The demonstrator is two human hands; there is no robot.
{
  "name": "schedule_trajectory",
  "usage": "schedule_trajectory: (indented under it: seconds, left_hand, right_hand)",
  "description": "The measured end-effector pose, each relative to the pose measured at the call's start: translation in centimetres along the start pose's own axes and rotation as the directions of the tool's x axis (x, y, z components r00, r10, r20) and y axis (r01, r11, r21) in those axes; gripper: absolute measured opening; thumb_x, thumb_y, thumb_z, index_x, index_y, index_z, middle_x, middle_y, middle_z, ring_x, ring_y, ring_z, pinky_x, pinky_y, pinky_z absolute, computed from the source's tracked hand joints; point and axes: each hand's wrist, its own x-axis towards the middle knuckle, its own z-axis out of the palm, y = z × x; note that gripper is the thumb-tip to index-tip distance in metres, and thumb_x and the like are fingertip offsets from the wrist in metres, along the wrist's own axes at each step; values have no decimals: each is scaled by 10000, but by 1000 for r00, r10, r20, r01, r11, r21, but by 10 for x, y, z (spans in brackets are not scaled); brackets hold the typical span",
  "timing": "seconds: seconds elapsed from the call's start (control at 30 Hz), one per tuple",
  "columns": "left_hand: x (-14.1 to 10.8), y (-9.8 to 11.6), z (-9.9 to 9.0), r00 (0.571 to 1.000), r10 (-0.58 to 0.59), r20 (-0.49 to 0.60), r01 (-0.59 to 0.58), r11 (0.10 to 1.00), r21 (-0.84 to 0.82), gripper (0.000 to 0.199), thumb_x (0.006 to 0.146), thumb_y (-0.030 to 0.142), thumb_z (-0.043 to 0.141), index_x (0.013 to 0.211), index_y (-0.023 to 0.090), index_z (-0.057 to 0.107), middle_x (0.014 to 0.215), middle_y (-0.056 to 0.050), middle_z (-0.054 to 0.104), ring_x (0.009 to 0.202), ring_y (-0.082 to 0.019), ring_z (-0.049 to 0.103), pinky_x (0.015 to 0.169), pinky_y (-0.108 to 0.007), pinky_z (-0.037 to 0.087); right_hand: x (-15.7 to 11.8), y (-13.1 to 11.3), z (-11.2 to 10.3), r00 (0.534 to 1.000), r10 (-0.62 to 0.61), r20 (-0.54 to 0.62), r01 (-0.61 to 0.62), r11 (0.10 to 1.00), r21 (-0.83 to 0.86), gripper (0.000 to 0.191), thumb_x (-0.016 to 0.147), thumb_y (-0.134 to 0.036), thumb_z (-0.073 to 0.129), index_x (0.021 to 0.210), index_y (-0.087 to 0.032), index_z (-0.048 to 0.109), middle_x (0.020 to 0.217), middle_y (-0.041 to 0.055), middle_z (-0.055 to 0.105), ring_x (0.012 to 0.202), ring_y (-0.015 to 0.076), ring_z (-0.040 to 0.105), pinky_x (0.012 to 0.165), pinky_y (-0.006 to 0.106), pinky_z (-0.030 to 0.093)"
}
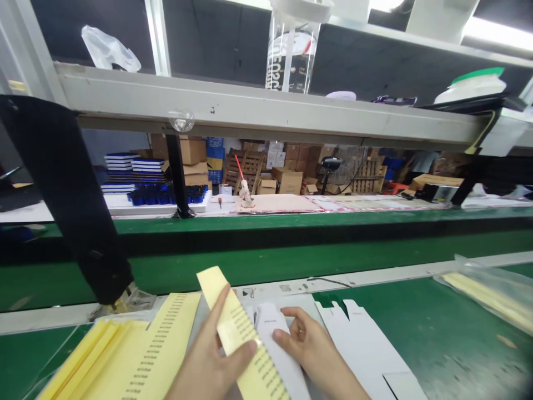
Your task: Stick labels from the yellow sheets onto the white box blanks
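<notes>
A yellow label strip [239, 328] with rows of small print is held between the thumb and fingers of my left hand [216, 350]. My right hand [306, 344] is just right of the strip, thumb and index finger curled close together over a white folded box [272, 336]; whether anything small is between the fingertips is hard to make out. More yellow label sheets [162, 344] lie to the left of my left hand, some folded over. Flat white cartons [366, 344] lie on the green surface to the right.
A pale rail [391, 278] runs behind the work surface, with a green conveyor [291, 253] beyond. A plastic bag with yellow strips [491, 294] lies at the right. A black post [79, 205] rises at the left, and a shelf [250, 108] crosses above.
</notes>
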Motion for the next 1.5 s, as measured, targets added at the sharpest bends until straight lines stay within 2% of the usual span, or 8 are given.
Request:
schedule_trajectory:
  seconds: [0.23,0.43,0.63,0.77,0.87,1.03,1.3,1.5]
  left_hand:
    - [-10,40,-9,997,-27,-75,28,999,16,801,679,357,687,1309,275,199,1249,-55,507,1027,-199,550,803,-252,476]
    - [-7,38,-15,998,-48,-33,50,997,60,799,697,373,672,1318,294,176,1265,-66,502,1082,-221,527,812,-277,483]
    - [-11,37,-11,997,-15,75,15,1000,0,833,693,343,672,1339,260,153,1417,-81,288,1241,-267,357,922,-344,438]
    - [-14,27,-4,982,-8,188,-2,998,57,866,677,363,672,1357,298,140,1440,-62,225,1188,-312,420,920,-426,430]
    - [-15,17,0,967,-30,252,14,998,65,880,655,379,681,1361,311,160,1427,-52,261,1199,-337,393,907,-442,431]
    - [-13,9,-2,938,11,346,-49,994,101,863,648,400,686,1358,276,210,1430,-71,242,1217,-296,375,961,-404,377]
    - [-8,-3,-5,987,25,161,-76,946,315,804,616,196,644,1338,248,293,1406,-56,301,1267,-334,273,1004,-453,310]
    - [2,-23,-6,998,-31,48,8,904,426,849,565,112,535,1360,138,237,1403,-101,284,1296,-289,225,1057,-466,214]
  right_hand:
    - [-8,-1,-14,999,45,-30,-31,935,354,438,686,-440,611,1026,-194,485,633,-66,396,572,115,474,536,233,360]
    - [-16,15,-79,969,232,-90,-141,810,569,530,711,-408,615,1167,-213,427,830,47,634,758,211,593,659,308,458]
    - [-3,74,-150,883,263,-389,-288,958,-6,478,713,-398,501,1121,-149,493,926,153,619,888,335,557,781,463,417]
    - [-8,46,-121,850,-50,-524,-256,830,-495,379,712,-455,437,930,-185,588,1055,171,531,1008,399,437,812,560,334]
    - [-21,-10,-66,979,-172,-106,149,969,-197,315,805,-489,360,790,-229,536,857,51,566,843,221,520,767,351,406]
    - [-28,-70,-7,964,-238,116,233,971,57,269,814,-448,442,707,-209,505,746,-8,508,731,150,470,685,267,368]
    - [-18,-71,-9,957,-288,37,286,957,42,280,810,-447,447,666,-210,486,727,-13,474,717,150,434,678,259,333]
    - [6,-42,-23,997,-47,56,40,992,117,329,777,-486,467,645,-185,470,628,-39,368,625,130,338,578,246,262]
